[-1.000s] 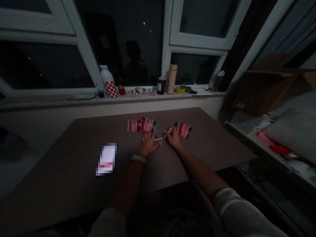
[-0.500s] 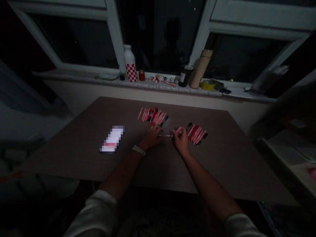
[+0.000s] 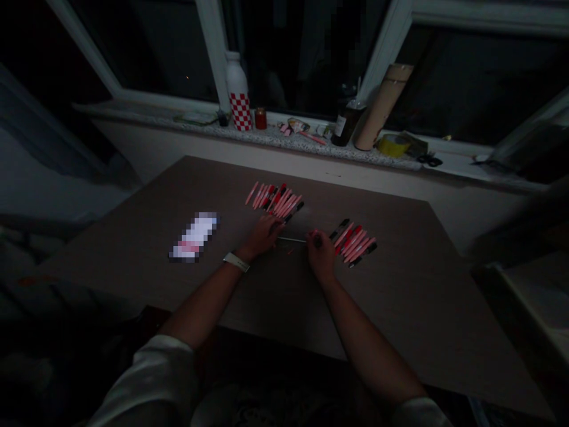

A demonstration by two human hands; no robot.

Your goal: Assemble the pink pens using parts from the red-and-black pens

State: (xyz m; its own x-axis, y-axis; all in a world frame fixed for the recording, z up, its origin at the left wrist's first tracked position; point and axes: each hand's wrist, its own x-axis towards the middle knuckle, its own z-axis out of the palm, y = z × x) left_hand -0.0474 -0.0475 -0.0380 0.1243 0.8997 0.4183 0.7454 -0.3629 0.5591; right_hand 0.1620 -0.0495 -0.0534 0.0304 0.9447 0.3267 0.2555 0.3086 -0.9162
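Note:
My left hand (image 3: 262, 237) is at the near edge of the left group of pens (image 3: 274, 200), its fingers bent together. Whatever they grip is too dark to make out. A thin, pale rod (image 3: 292, 239), like a pen refill, spans the gap between my two hands. At its right end my right hand (image 3: 322, 252) is closed, with its fingertips pinched on the rod and a bit of red showing at them. Just right of that hand is the second group of pens (image 3: 354, 242), pink, red and black, laid side by side.
A lit phone (image 3: 194, 237) lies on the brown table (image 3: 275, 290) to the left. Along the windowsill (image 3: 306, 142) stand a checkered white bottle (image 3: 239, 95), a small red jar (image 3: 261, 118), a dark cup (image 3: 345, 126), a tall tan cylinder (image 3: 383, 108) and yellow tape (image 3: 393, 145).
My left hand has drawn its spread fingers in and shifted slightly left, toward the left pens. The right hand has turned, and the pink pen at its fingers no longer shows clearly. The view has tilted.

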